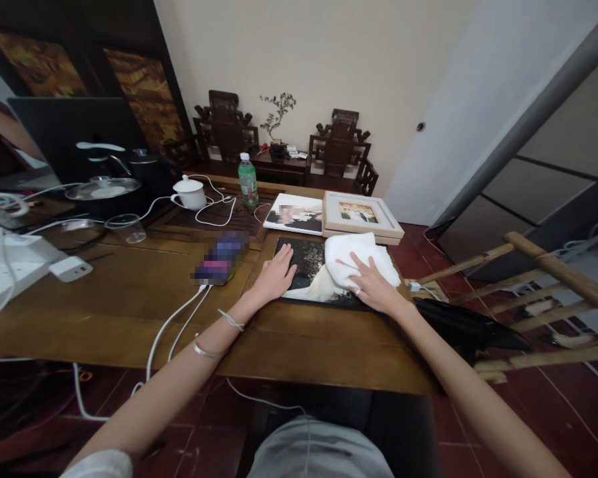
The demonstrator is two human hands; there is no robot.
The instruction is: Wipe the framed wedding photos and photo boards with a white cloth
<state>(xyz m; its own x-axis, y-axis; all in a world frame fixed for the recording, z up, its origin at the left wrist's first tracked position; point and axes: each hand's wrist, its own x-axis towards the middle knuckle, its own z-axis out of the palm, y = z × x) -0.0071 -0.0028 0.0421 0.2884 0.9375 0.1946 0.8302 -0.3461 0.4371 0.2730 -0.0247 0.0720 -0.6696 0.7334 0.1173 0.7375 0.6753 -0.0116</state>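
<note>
A dark framed photo (309, 262) with a pale, dress-like shape lies flat near the table's right end. My left hand (275, 273) rests flat on its left edge, fingers stretched out, holding nothing. On the photo's right side is a folded white cloth (346, 255). My right hand (373, 284) presses on that cloth from above, fingers spread over it; the part of the picture beneath is hidden. Just behind lie a white-edged photo panel (294, 214) and a light wooden picture frame (396, 229) with a small photo inside.
A phone (222, 259) with white cables lies left of my left hand. Farther off stand a green-labelled bottle (248, 180), a white lidded cup (189, 194), a clear plastic cup (127, 228) and a laptop (74, 133). Right of the table is a wooden rack (558, 265).
</note>
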